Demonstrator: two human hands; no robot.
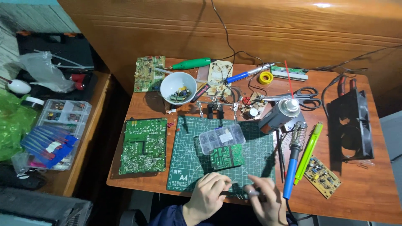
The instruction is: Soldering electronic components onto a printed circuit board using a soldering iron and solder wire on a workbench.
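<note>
Your left hand [206, 193] and right hand [264, 200] meet at the near edge of the green cutting mat [184, 167], fingers curled and pinching a small dark slender part [233, 194] between them; what it is, I cannot tell. It looks light, stiff and easily dropped, so grip its ends. The small green circuit board [226, 156] lies just beyond your fingertips; it looks rigid but fragile, so take it by the edges.

Two bare hands show at the bottom edge of the head view. The left hand [206, 196] has no glove, ring or watch that can be made out. The right hand [264, 201] is likewise uncovered. Below the left wrist, a dark navy sleeve [169, 215] of smooth cloth shows, without visible markings.
</note>
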